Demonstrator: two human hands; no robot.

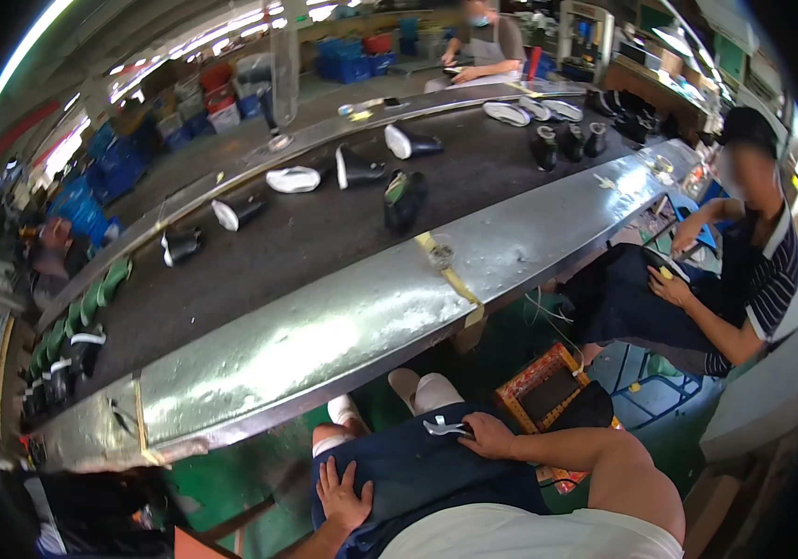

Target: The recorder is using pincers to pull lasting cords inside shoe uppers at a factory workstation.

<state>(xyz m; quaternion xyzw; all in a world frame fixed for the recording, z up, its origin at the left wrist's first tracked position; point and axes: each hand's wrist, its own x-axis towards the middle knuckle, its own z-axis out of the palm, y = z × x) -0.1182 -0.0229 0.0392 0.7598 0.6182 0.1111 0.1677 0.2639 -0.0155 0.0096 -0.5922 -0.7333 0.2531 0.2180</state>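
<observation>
My left hand lies flat on the dark blue apron across my lap, fingers spread and holding nothing. On the right side of the lap, my right hand is closed round a small silver metal hand tool, whose bright end points left; I cannot make out its exact kind. Beyond my knees runs a metal ledge beside a dark conveyor belt. A black shoe with a green patch stands on the belt, and several black shoes with white soles are spread behind it.
At left, green shoe lasts line the belt. Yellow tape crosses the ledge. A red and yellow crate stands right of my lap. A co-worker sits at right with a shoe; another person works across the belt.
</observation>
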